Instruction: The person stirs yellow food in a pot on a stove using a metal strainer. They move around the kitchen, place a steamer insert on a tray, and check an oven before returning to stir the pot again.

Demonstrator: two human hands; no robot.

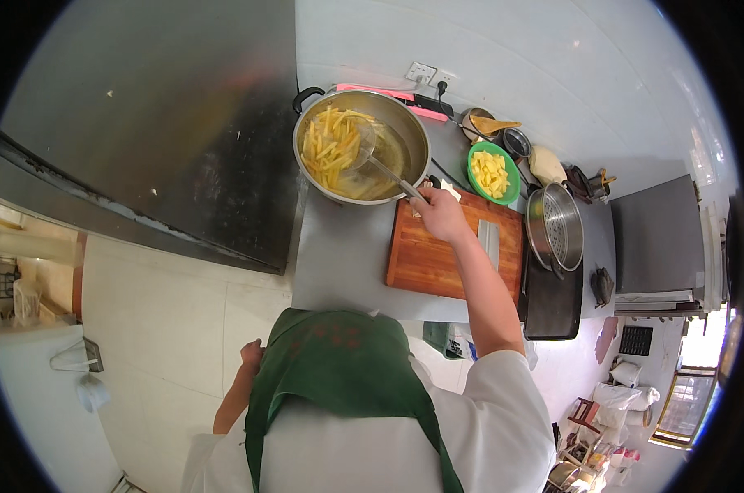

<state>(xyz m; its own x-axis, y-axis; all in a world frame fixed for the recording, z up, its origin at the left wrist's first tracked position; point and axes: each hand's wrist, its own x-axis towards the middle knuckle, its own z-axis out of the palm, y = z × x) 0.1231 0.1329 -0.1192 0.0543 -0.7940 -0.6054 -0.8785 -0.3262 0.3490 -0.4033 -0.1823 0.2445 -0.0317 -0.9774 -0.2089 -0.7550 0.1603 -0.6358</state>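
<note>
My right hand (pixel 438 212) grips the handle of a metal skimmer (pixel 387 169). Its round mesh head lies in a large steel pan (pixel 422 138), among pale yellow potato strips (pixel 332 145) in cloudy liquid. Most strips are gathered at the pan's left side. Beneath my right forearm is a wooden cutting board (pixel 427 259), with a cleaver (pixel 488 240) lying on it, its blade partly covered by the arm. My left hand (pixel 252 352) hangs low beside my green apron (pixel 341 357), away from the counter; its fingers are too small and partly hidden to read.
A green bowl (pixel 515 179) of potato chunks (pixel 490 174) stands right of the pan. Farther right are a perforated steel steamer pot (pixel 556 227) and a black baking tray (pixel 552 311). A power cord (pixel 455 117) runs from the wall socket (pixel 443 79). A dark metal cabinet (pixel 181 135) borders the counter's left.
</note>
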